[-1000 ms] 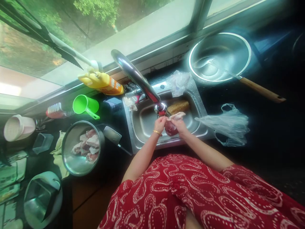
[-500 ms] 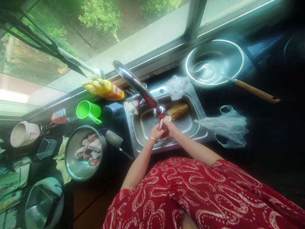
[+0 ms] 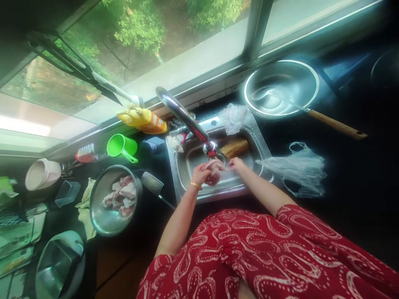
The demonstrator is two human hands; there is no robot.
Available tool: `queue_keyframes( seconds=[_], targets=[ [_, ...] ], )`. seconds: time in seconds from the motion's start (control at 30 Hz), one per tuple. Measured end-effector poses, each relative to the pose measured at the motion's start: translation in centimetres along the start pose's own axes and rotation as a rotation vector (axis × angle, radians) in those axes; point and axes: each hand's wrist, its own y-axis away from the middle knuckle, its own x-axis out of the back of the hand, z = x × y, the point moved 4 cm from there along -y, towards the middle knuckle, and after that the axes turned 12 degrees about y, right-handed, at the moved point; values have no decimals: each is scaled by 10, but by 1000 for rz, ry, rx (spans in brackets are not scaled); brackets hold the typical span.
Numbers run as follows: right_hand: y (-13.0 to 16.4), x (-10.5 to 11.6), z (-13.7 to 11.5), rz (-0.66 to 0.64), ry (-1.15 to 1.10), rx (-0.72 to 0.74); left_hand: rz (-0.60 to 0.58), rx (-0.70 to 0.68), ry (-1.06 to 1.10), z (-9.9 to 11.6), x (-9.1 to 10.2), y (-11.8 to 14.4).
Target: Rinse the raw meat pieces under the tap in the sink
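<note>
My left hand, with a gold bangle at the wrist, grips a pink piece of raw meat over the steel sink, just under the chrome tap spout. My right hand is beside the meat on its right, fingers at its edge; whether it holds it I cannot tell for sure. A steel bowl with several more meat pieces stands on the dark counter to the left of the sink.
A yellow-brown sponge lies in the sink. A metal strainer with a wooden handle sits at the back right, with a clear plastic bag in front of it. A green cup, a yellow bottle and a brush are at the back left.
The hands came together under the spout, then dropped slightly and parted; the meat now sits in the left hand with the right hand moved off to its right.
</note>
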Motion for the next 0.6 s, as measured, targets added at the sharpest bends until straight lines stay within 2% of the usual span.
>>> queue_keyframes(
  seconds=[0.1,0.17,0.23,0.33,0.4,0.47,0.6],
  targets=[
    [11,17,3,9,53,-19,-26,-44,94,19,-13,-4],
    [26,19,7,-66,89,-21,-65,-62,86,28,-29,-12],
    [45,13,8,-217,64,-11,-98,-117,55,34,-45,-20],
    [74,-6,2,-511,-89,29,-108,-232,7,39,-65,-25],
    [83,-17,-5,-609,-184,96,-104,-267,9,38,-71,-23],
    [79,-24,-10,-548,-198,173,-78,-224,51,33,-71,-17],
    [50,-28,-9,-285,41,256,32,-55,182,17,-52,-1]
  ],
)
